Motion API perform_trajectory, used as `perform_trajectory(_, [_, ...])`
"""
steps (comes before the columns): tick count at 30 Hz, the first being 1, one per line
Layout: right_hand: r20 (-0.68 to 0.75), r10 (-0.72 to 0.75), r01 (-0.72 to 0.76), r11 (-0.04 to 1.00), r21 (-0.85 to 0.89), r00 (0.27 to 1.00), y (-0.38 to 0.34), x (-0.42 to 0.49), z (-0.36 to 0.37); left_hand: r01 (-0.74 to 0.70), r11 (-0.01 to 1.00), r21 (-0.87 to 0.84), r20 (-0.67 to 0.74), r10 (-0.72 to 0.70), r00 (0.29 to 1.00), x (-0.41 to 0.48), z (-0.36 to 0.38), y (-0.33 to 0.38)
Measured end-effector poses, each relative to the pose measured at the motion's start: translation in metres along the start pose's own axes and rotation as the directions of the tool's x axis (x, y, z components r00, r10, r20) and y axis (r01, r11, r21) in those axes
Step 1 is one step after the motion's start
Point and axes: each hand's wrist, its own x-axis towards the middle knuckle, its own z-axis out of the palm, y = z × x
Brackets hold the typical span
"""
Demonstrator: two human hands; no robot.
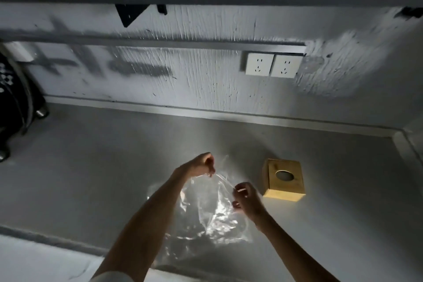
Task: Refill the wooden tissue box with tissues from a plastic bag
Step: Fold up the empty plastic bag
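A clear plastic bag [210, 210] hangs above the grey counter [96, 167], held up between both hands. My left hand [202, 165] pinches the bag's top edge on the far side. My right hand [246, 198] pinches the near side of that edge, so the mouth is pulled apart. The bag's contents cannot be made out through the glare. The wooden tissue box [285, 179] stands on the counter just right of my right hand, apart from it. Its round top opening faces up.
Two white wall sockets [273, 65] sit on the wall behind the box. A dark appliance with metal feet [13, 103] stands at the far left of the counter. A shelf with a black bracket [130, 14] runs overhead. The counter's front edge is near my elbows.
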Motion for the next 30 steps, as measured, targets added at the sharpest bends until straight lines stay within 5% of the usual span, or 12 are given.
perform_trajectory(6, [-0.041, -0.611, 0.511, 0.695, -0.505, 0.791, -0.073, -0.063, -0.120, -0.139, 0.873, -0.467, 0.088, 0.203, 0.975, -0.086, -0.021, 0.104])
perform_trajectory(11, [-0.075, -0.688, 0.560, 0.644, -0.521, 0.722, -0.126, -0.141, -0.236, -0.425, 0.822, -0.380, -0.218, 0.367, 0.904, -0.121, 0.014, 0.245])
perform_trajectory(18, [-0.390, -0.642, 0.418, 0.745, -0.520, 0.660, -0.099, -0.263, -0.393, -0.707, 0.554, -0.439, -0.300, 0.651, 0.697, -0.158, 0.101, 0.398])
perform_trajectory(21, [-0.607, -0.635, 0.440, 0.771, -0.461, 0.477, -0.080, -0.330, -0.425, -0.812, 0.469, -0.347, -0.296, 0.767, 0.569, -0.175, 0.128, 0.446])
perform_trajectory(24, [-0.717, -0.678, 0.623, 0.633, -0.458, 0.162, -0.081, -0.401, -0.439, -0.889, 0.288, -0.355, -0.310, 0.861, 0.403, -0.201, 0.159, 0.494])
perform_trajectory(25, [-0.712, -0.691, 0.683, 0.581, -0.442, 0.127, -0.075, -0.423, -0.449, -0.888, 0.229, -0.399, -0.318, 0.873, 0.369, -0.207, 0.171, 0.511])
perform_trajectory(27, [-0.699, -0.688, 0.778, 0.543, -0.315, 0.197, -0.053, -0.454, -0.470, -0.865, 0.159, -0.476, -0.326, 0.882, 0.341, -0.215, 0.195, 0.545])
perform_trajectory(30, [-0.683, -0.605, 0.756, 0.644, -0.116, 0.410, -0.012, -0.472, -0.486, -0.826, 0.123, -0.550, -0.230, 0.928, 0.292, -0.229, 0.237, 0.583])
